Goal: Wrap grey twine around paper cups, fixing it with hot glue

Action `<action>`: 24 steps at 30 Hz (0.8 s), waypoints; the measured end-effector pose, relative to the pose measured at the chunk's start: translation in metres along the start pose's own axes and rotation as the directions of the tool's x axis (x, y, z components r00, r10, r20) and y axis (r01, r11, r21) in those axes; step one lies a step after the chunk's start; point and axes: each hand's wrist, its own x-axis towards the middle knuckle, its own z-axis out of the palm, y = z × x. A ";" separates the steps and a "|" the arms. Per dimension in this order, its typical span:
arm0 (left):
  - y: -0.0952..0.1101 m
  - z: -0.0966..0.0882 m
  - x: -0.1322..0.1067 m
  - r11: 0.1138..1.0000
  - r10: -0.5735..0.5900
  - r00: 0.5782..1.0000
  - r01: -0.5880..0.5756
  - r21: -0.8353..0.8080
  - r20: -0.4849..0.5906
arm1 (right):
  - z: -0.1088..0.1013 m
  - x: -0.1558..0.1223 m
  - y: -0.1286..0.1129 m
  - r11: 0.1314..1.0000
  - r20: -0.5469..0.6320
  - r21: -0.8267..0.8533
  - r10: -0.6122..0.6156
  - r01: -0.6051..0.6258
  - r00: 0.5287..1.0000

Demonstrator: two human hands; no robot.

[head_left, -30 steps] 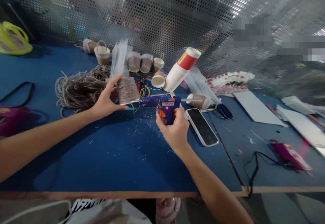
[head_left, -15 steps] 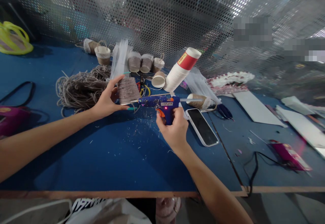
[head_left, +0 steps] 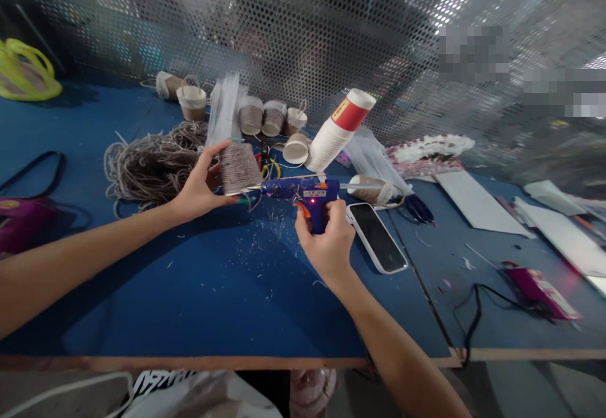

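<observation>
- The left hand (head_left: 199,184) has its grip closed on a twine-wrapped cup (head_left: 238,167), thumb on the near side and fingers behind it. The cup is held tilted just above the blue bench (head_left: 213,292), left of centre.
- The right hand (head_left: 329,241) has its grip wrapped round the handle of a blue glue gun (head_left: 303,192), with a finger by the orange trigger and a red light glowing on the body.
- The gun lies level, its nozzle pointing left and meeting the lower edge of the cup.
- A loose coil of twine (head_left: 151,162) lies on the bench just behind the left hand.
- A phone (head_left: 377,236) lies face up just beside the right hand.
- A leaning stack of paper cups (head_left: 337,131) stands behind the gun, with a row of wrapped cups (head_left: 262,117) further back.
- White flecks are scattered on the bench under the gun.
</observation>
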 end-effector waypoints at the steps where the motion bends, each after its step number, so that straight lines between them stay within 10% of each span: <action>1: 0.000 0.000 0.000 1.000 0.001 1.000 -0.001 -0.005 -0.006 | 0.000 0.000 0.000 1.000 0.001 0.002 0.001 -0.001 1.000; 24: -0.002 -0.002 -0.001 0.990 -0.035 0.999 0.031 -0.134 -0.026 | -0.005 0.004 0.006 0.999 -0.024 0.002 0.037 -0.037 0.999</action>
